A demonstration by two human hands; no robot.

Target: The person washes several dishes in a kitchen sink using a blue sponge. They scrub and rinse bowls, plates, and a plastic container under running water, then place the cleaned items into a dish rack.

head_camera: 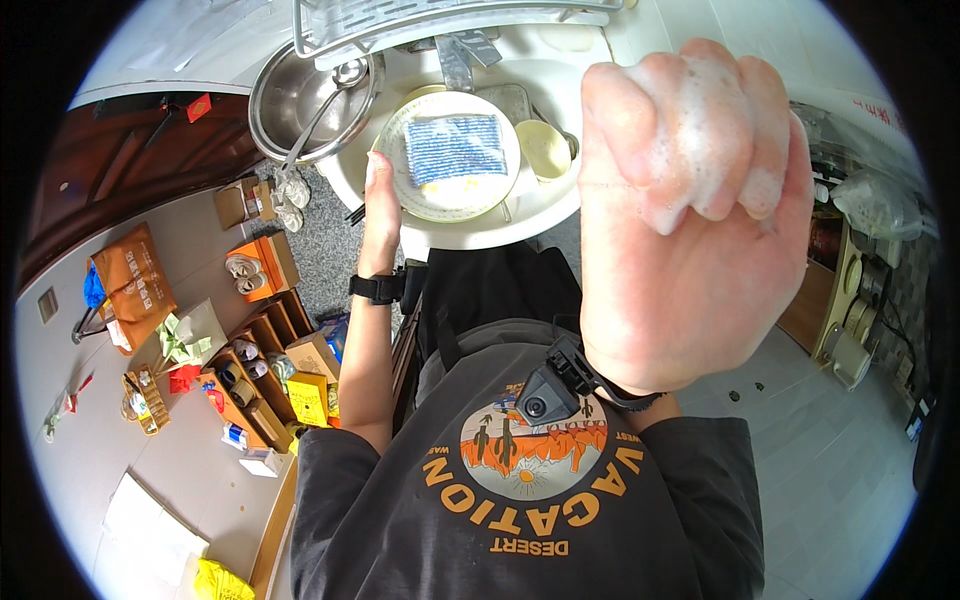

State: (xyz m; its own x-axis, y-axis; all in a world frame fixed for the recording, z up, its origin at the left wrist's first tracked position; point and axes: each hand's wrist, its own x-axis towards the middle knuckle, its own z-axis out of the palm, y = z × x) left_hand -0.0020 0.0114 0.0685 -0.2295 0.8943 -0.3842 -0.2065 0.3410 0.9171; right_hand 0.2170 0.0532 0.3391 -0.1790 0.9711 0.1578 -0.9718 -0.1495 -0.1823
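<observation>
My left hand (384, 196) grips the left rim of a white plate (450, 204) with a faint green border, thumb on top and fingers hidden beneath. A blue-and-white striped dishcloth (456, 148) lies flat on the plate, above some yellow residue. The plate is held over a white washbasin (551, 217). Raised close to the camera, my right hand (697, 202) is curled into a fist, palm side towards me, with white soap suds over its fingers. Nothing shows inside it. Between the two hands, a pale yellow cup or bowl (544, 150) rests tilted in the basin.
A stainless steel bowl (281, 101) holding a ladle (319, 120) stands at the basin's left. Behind the plate is a metal faucet (456, 64). A grey dish rack (450, 22) overhangs the back. Shoes and boxes (262, 262) are on the floor at left.
</observation>
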